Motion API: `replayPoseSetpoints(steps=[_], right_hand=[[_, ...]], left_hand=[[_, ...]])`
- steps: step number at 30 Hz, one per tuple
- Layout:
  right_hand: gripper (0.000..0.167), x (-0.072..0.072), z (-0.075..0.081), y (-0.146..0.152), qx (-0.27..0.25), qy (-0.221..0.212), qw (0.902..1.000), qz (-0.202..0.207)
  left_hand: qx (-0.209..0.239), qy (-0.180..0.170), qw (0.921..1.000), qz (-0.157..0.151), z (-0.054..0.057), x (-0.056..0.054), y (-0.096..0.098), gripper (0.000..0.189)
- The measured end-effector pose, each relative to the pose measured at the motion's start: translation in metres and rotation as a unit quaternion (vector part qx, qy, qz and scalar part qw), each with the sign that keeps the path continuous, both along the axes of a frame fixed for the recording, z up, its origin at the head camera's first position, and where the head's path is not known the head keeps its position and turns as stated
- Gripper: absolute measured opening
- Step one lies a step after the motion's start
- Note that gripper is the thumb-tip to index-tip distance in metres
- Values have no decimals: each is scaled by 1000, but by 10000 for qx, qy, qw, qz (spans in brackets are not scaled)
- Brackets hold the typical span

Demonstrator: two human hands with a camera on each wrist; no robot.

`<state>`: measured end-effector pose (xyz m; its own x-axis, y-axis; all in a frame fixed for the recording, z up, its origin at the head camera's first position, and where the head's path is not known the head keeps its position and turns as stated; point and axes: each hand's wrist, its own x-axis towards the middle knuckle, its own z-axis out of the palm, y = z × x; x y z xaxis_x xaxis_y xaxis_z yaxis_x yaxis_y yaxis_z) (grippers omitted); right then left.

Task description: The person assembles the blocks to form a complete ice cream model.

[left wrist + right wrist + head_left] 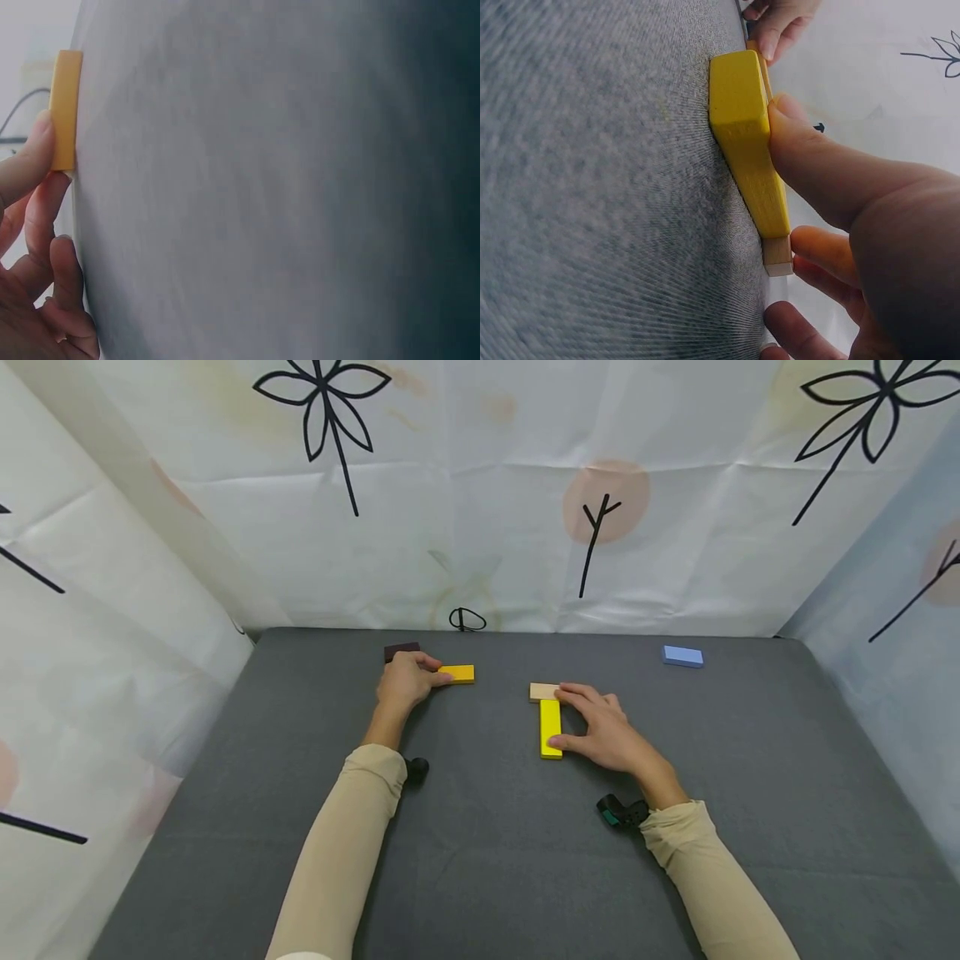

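Observation:
My left hand (406, 680) is at the far side of the table, its thumb and index finger pinching the left end of an orange-yellow block (461, 674). In the left wrist view the thumb lies against that block (66, 112), with the index finger at its lower end. A dark brown block (400, 649) lies just beyond this hand, partly covered. My right hand (606, 732) is spread beside a long yellow block (551, 727), its thumb touching it. Its fingertips touch a pale wooden block (542, 692), which lies crosswise against the yellow block's far end.
A blue block (682, 657) lies at the back right of the grey table (495, 860). White patterned cloth (465, 527) hangs behind the table and at both sides. Black devices sit at each wrist, the right one (622, 811) partly green.

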<state>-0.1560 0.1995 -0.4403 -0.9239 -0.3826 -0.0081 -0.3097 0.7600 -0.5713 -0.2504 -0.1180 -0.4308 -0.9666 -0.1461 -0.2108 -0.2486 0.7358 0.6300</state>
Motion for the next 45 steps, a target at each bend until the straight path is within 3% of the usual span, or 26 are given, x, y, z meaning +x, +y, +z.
replayPoseSetpoints(steps=[13, 24, 45], right_hand=[[78, -1, 1, 0, 18, -70, 10000, -34], [79, -2, 0, 1, 3, -72, 10000, -45], [78, -2, 1, -1, 18, -35, 9999, -117]], left_hand=[[139, 220, 9996, 79, -1, -3, 36, 31], [231, 61, 9995, 200, 0, -8, 66, 28], [130, 116, 9997, -178, -2, -10, 109, 25]])
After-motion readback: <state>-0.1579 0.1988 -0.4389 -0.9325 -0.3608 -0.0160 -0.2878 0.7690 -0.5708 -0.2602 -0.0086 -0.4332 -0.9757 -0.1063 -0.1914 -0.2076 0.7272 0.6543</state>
